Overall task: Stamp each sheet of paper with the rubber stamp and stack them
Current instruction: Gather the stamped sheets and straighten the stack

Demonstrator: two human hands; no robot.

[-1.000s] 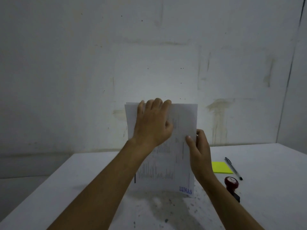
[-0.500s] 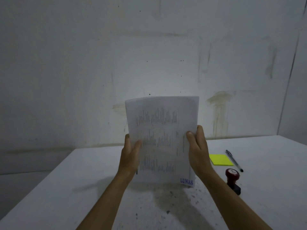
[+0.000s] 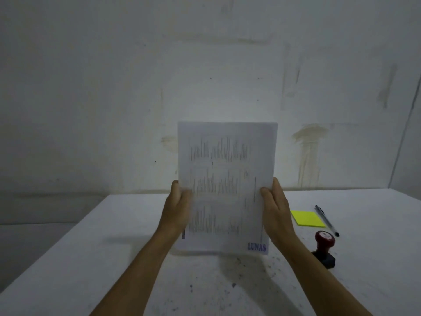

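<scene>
A stack of printed paper sheets point(image 3: 225, 179) stands upright on its lower edge above the white table point(image 3: 114, 258). A blue "LUNAS" stamp mark shows at its bottom right corner. My left hand point(image 3: 178, 208) grips the stack's left edge and my right hand point(image 3: 276, 208) grips its right edge. The rubber stamp point(image 3: 324, 248), with a dark red handle and a black base, stands on the table to the right of my right forearm, apart from both hands.
A yellow sticky-note pad point(image 3: 307, 218) and a black pen point(image 3: 327, 220) lie on the table at the right, behind the stamp. Ink specks mark the table in front of the sheets. A grey wall rises behind the table.
My left hand came off the top of the sheets and moved down to grip their left edge. The stack is now held upright between both hands, slightly higher.
</scene>
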